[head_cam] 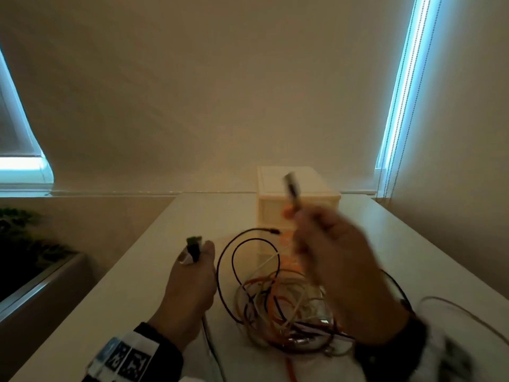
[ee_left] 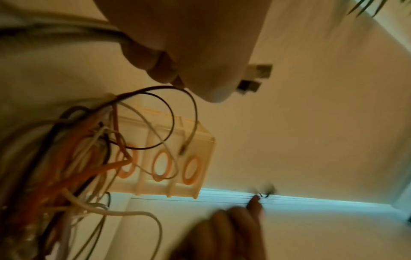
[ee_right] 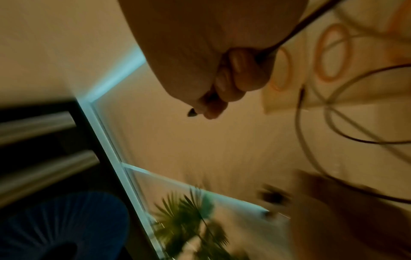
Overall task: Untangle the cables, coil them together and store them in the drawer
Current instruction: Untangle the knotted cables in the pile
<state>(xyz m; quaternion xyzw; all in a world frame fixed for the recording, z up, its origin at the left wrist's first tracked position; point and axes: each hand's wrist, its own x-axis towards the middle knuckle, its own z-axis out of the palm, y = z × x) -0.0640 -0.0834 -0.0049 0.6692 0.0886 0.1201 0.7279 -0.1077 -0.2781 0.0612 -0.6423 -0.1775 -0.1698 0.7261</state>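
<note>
My right hand [head_cam: 330,260] has its fingers [ee_right: 235,77] curled tight round a dark cable end, whose connector [head_cam: 291,188] sticks up above the fist, blurred. My left hand [head_cam: 192,279] rests low on the table, thumb and fingers pinching two USB plugs [ee_left: 255,77], one pale and one dark, their cords running back under the palm.

Between my hands lies the tangle of cables [head_cam: 289,307], orange, white and black strands heaped on the table [head_cam: 154,271] just in front of me. One black cable [head_cam: 234,257] loops up out of the heap, and its small plug [head_cam: 275,231] hangs free in front of the drawer unit [head_cam: 297,205]. That cream unit stands just behind the tangle, its drawers shut, with orange ring handles [ee_left: 161,166] on the fronts; my right hand covers part of it from the head view.

The table is white and set against a beige roller blind [head_cam: 220,92], with daylight showing at both edges. A bead chain [head_cam: 399,92] hangs at the right. A green plant [head_cam: 24,244] sits off the table's left side.
</note>
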